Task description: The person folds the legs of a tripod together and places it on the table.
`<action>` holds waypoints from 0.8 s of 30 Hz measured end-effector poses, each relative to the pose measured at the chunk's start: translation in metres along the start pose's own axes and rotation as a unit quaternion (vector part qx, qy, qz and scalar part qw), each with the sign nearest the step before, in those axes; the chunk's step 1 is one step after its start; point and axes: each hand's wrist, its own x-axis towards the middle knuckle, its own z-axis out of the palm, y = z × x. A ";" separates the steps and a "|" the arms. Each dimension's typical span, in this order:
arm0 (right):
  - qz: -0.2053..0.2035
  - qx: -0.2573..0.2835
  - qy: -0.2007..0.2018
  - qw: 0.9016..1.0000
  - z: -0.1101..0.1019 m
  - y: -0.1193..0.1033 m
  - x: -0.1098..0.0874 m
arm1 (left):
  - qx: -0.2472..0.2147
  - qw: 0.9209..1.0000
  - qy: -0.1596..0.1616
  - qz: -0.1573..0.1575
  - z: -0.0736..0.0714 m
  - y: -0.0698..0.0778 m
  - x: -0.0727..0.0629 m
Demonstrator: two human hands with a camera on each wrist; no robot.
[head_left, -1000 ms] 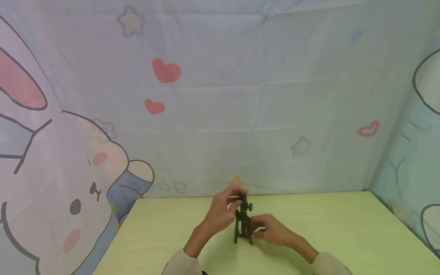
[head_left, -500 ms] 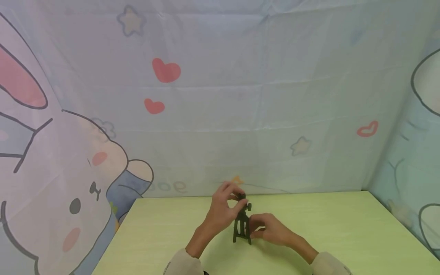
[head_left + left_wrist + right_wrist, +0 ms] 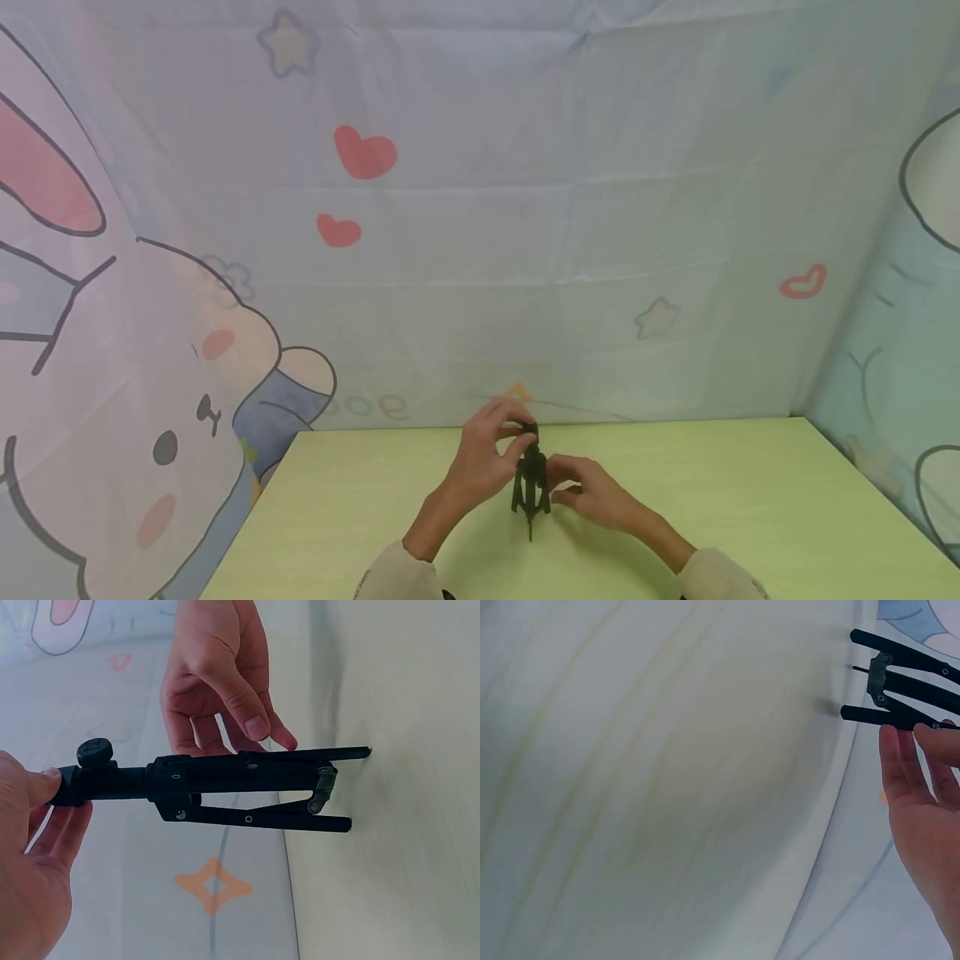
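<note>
A small black tripod point(image 3: 530, 483) stands near the middle of the table, its legs partly folded in. At its top, my left hand point(image 3: 483, 454) pinches the head between thumb and fingers. A knob point(image 3: 95, 753) sticks out of the tripod's neck in the left wrist view. On the other side, my right hand point(image 3: 596, 492) is at the legs. Its loosely bent fingertips meet one leg point(image 3: 877, 715) in the right wrist view, while its thumb appears apart from the leg in the left wrist view.
The yellow-green table point(image 3: 360, 517) runs back to a cloth backdrop point(image 3: 480, 333) printed with a rabbit, hearts and stars. More printed cloth point(image 3: 900, 350) hangs along the right side.
The tripod has turned about its upright axis: a third leg now points toward me and the knob no longer shows at the right. My right hand has shifted slightly upward.
</note>
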 end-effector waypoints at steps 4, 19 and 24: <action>0.004 0.013 -0.024 1.000 -0.001 0.000 0.000 | -0.011 1.000 -0.005 -0.006 -0.001 -0.001 0.000; 0.009 0.057 -0.076 0.995 -0.003 0.006 0.001 | -0.033 0.998 -0.026 -0.039 -0.006 0.001 -0.001; -0.013 0.042 -0.074 0.996 -0.003 0.007 0.001 | -0.035 0.998 -0.026 -0.036 -0.006 0.000 -0.001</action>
